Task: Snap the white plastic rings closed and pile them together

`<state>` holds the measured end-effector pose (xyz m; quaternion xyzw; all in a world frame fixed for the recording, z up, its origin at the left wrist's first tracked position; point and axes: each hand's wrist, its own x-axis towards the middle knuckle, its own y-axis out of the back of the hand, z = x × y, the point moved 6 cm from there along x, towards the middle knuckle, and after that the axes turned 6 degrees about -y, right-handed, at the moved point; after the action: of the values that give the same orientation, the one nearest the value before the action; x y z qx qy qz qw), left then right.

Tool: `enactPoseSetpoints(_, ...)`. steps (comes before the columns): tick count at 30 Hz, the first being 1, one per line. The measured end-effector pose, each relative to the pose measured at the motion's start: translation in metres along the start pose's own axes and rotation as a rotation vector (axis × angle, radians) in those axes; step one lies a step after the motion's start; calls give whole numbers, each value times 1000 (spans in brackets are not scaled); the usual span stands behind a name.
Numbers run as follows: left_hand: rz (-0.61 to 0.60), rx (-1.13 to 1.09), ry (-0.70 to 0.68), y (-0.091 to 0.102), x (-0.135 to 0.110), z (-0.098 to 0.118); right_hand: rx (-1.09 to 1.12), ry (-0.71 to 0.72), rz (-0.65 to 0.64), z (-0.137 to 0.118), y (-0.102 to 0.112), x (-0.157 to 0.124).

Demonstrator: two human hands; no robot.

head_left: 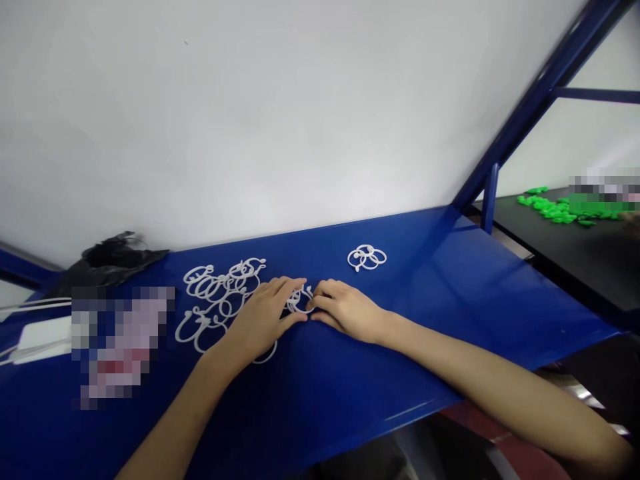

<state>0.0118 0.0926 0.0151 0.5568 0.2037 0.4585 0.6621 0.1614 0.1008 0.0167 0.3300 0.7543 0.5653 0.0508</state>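
Observation:
Both my hands rest on a blue table (450, 287), meeting over a white plastic ring (299, 301). My left hand (263, 320) lies mostly flat, fingers together, its fingertips pressing on the ring. My right hand (345, 310) has its fingers curled, pinching the ring's right side. A spread of several loose white rings (215, 293) lies just left of my left hand, one ring partly under its wrist. A small cluster of joined white rings (367, 257) sits farther back to the right.
A black plastic bag (113, 260) lies at the back left by the white wall. A white device with cables (40, 333) sits at the left edge. A blue frame post (490, 197) separates a black table (575, 253) with green pieces (555, 208).

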Motion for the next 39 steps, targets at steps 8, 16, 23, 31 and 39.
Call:
enactPoseSetpoints(8,47,-36,21,-1,-1,3,98,-46,23,3,5,0)
enactPoseSetpoints(16,89,24,-19,6,0,3,308,22,21,-2,17,-4)
enactPoseSetpoints(23,55,84,-40,8,2,4,366,133,-25,-9,22,-5)
enactPoseSetpoints(31,58,95,-29,16,0,10,139,180,48,-13,27,-7)
enactPoseSetpoints(39,102,-215,-7,29,-3,22,72,168,96,-10,31,-11)
